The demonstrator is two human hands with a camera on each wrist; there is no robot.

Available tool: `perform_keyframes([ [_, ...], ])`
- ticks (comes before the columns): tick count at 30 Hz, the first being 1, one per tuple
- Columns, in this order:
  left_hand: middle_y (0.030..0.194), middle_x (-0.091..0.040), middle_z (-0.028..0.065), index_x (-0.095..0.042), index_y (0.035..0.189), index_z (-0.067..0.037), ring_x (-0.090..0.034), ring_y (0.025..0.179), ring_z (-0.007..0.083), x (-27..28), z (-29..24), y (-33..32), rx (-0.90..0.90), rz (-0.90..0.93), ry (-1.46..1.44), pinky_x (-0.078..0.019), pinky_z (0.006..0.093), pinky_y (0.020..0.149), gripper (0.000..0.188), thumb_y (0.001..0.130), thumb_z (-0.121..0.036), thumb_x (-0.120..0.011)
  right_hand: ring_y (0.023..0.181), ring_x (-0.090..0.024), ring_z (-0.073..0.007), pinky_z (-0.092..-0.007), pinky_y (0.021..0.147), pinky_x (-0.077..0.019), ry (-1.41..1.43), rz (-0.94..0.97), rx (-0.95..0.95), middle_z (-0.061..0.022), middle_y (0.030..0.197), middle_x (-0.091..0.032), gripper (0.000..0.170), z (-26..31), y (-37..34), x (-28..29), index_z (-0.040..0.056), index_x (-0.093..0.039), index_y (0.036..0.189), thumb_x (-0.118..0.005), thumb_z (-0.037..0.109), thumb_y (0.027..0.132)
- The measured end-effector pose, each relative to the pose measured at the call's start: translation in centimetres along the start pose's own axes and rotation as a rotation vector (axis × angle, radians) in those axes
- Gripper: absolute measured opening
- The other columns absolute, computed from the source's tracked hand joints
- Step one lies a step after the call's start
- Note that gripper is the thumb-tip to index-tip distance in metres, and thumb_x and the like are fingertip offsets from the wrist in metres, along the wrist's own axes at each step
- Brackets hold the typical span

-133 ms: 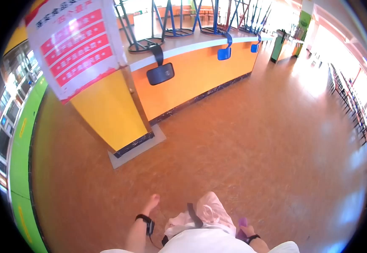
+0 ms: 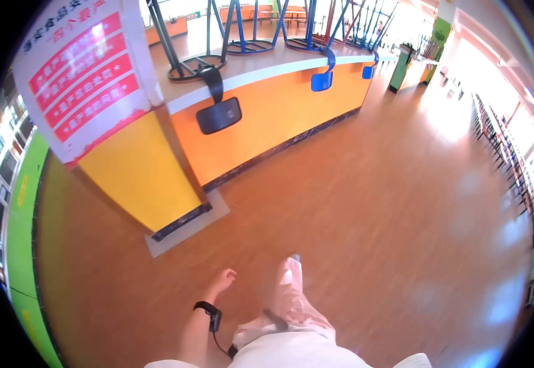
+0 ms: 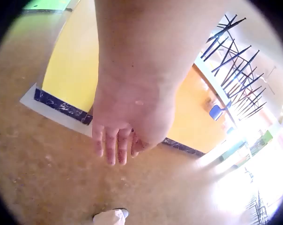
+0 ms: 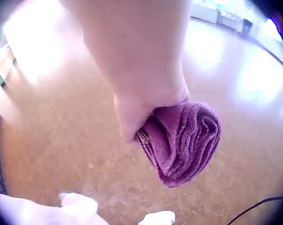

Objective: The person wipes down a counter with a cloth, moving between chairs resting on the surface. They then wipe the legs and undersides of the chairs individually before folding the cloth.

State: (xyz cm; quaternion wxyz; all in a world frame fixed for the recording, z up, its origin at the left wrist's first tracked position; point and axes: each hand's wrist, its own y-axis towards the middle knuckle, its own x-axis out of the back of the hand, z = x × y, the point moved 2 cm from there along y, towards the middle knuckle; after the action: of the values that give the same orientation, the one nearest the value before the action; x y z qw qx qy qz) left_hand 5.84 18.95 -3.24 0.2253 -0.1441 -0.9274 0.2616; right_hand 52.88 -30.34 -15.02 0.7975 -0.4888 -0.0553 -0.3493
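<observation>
A folded purple towel (image 4: pixel 183 140) is gripped in my right hand (image 4: pixel 141 108), its layered folds bulging out past the palm. The fingers of that hand are mostly hidden behind the towel. In the head view neither the right hand nor the towel shows. My left hand (image 2: pixel 222 281) hangs in front of the body at the lower middle, holding nothing. Its fingers (image 3: pixel 111 145) dangle loosely in the left wrist view, with the floor beyond them. A black strap (image 2: pixel 205 308) with a small device circles the left wrist.
To the left stands a yellow pillar (image 2: pixel 141 172) bearing a red and white poster (image 2: pixel 83 80). An orange counter (image 2: pixel 273 116) runs back from it, with upturned stools (image 2: pixel 251 30) on top. Brown floor (image 2: pixel 353 233) stretches ahead and right. Rows of seating (image 2: pixel 494 141) line the far right.
The left hand has swung forward and a leg has stepped ahead. My right hand with the purple towel has dropped out of the head view. The pillar and counter have shifted left.
</observation>
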Motion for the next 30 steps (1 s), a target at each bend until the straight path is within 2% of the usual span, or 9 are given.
perform_keyframes([
  [2, 0.084, -0.062, 0.0069, -0.059, 0.098, -0.006, -0.059, 0.076, 0.0144, 0.3, -1.2, 6.4, -0.051, 0.014, -0.023, -0.0477, 0.0282, 0.065, 0.018, 0.083, -0.010, -0.050, 0.062, -0.062, -0.0193, -0.0338, 0.054, -0.0478, -0.062, 0.056, -0.156, -0.0106, 0.069, -0.064, 0.039, 6.6, 0.6, -2.8, -0.0079, -0.063, 0.085, -0.065, 0.029, 0.071],
  [6, 0.086, -0.062, 0.0072, -0.059, 0.099, -0.006, -0.058, 0.075, 0.0146, 3.0, -6.9, 15.6, -0.012, -0.018, -0.114, -0.0476, 0.0274, 0.065, 0.018, 0.084, -0.009, -0.050, 0.062, -0.062, -0.0183, -0.0335, 0.053, -0.0471, -0.067, 0.123, -0.117, -0.0097, 0.069, -0.063, 0.039, 23.3, 8.0, -7.5, -0.0075, -0.063, 0.086, -0.065, 0.029, 0.072],
  [9, 0.085, -0.062, 0.0067, -0.059, 0.098, -0.006, -0.058, 0.075, 0.0136, 7.7, -13.0, 19.7, -0.083, -0.196, -0.047, -0.0472, 0.0269, 0.066, 0.016, 0.085, -0.006, -0.049, 0.062, -0.061, -0.0175, -0.0332, 0.053, -0.0467, -0.032, 0.187, 0.059, -0.0091, 0.070, -0.063, 0.039, 39.8, 15.5, -11.6, -0.0072, -0.063, 0.087, -0.065, 0.029, 0.072],
  [13, 0.083, -0.061, 0.0068, -0.059, 0.096, -0.004, -0.057, 0.074, 0.0150, 13.0, -23.0, 23.6, -0.382, -0.562, -0.004, -0.0464, 0.0259, 0.068, 0.016, 0.085, 0.000, -0.050, 0.065, -0.059, -0.0167, -0.0331, 0.055, -0.0458, -0.124, 0.235, 0.363, -0.0083, 0.073, -0.063, 0.040, 64.9, 26.6, -21.0, -0.0056, -0.063, 0.092, -0.064, 0.030, 0.074],
  [15, 0.085, -0.060, 0.0097, -0.059, 0.095, -0.003, -0.057, 0.079, 0.0205, 16.6, -27.7, 26.2, -0.462, -0.677, 0.135, -0.0463, 0.0280, 0.070, 0.017, 0.083, 0.002, -0.050, 0.062, -0.053, -0.0110, -0.0278, 0.055, -0.0436, -0.283, 0.233, 0.613, -0.0037, 0.075, -0.059, 0.025, 79.2, 25.9, -26.3, -0.0004, -0.061, 0.091, -0.058, 0.020, 0.077],
  [17, 0.093, -0.059, 0.0124, -0.058, 0.093, -0.001, -0.056, 0.088, 0.0249, 19.9, -34.7, 28.0, -0.577, -0.820, 0.329, -0.0451, 0.0303, 0.075, 0.016, 0.081, 0.004, -0.050, 0.060, -0.055, -0.0129, -0.0280, 0.055, -0.0452, -0.066, 0.373, 0.637, -0.0062, 0.075, -0.060, 0.026, 89.8, 23.9, -32.1, -0.0014, -0.059, 0.092, -0.057, 0.021, 0.079],
  [24, 0.103, -0.057, 0.0097, -0.058, 0.094, -0.005, -0.052, 0.100, 0.0288, 30.4, -49.9, 40.9, -0.797, -1.330, 0.686, -0.0397, 0.0383, 0.089, 0.017, 0.080, 0.001, -0.049, 0.064, -0.059, -0.0156, -0.0271, 0.058, -0.0480, 0.356, 0.790, 0.467, -0.0089, 0.077, -0.061, 0.017, 110.5, 22.1, -48.0, 0.0001, -0.057, 0.090, -0.054, 0.015, 0.084],
  [26, 0.104, -0.057, 0.0101, -0.058, 0.094, -0.005, -0.051, 0.101, 0.0286, 31.7, -52.6, 44.6, -0.799, -1.377, 0.700, -0.0395, 0.0388, 0.089, 0.018, 0.080, 0.001, -0.049, 0.063, -0.058, -0.0143, -0.0260, 0.057, -0.0471, 0.310, 0.584, 0.826, -0.0074, 0.076, -0.061, 0.016, 115.7, 20.7, -49.3, 0.0000, -0.057, 0.089, -0.053, 0.015, 0.084],
  [30, 0.103, -0.057, 0.0097, -0.058, 0.095, -0.004, -0.051, 0.102, 0.0280, 33.0, -55.3, 48.9, -0.832, -1.475, 0.755, -0.0387, 0.0387, 0.089, 0.016, 0.081, -0.001, -0.050, 0.067, -0.052, -0.0088, -0.0245, 0.059, -0.0431, 0.272, 0.372, 1.165, -0.0010, 0.074, -0.056, 0.018, 128.0, 19.2, -49.5, -0.0030, -0.059, 0.089, -0.057, 0.014, 0.083],
])
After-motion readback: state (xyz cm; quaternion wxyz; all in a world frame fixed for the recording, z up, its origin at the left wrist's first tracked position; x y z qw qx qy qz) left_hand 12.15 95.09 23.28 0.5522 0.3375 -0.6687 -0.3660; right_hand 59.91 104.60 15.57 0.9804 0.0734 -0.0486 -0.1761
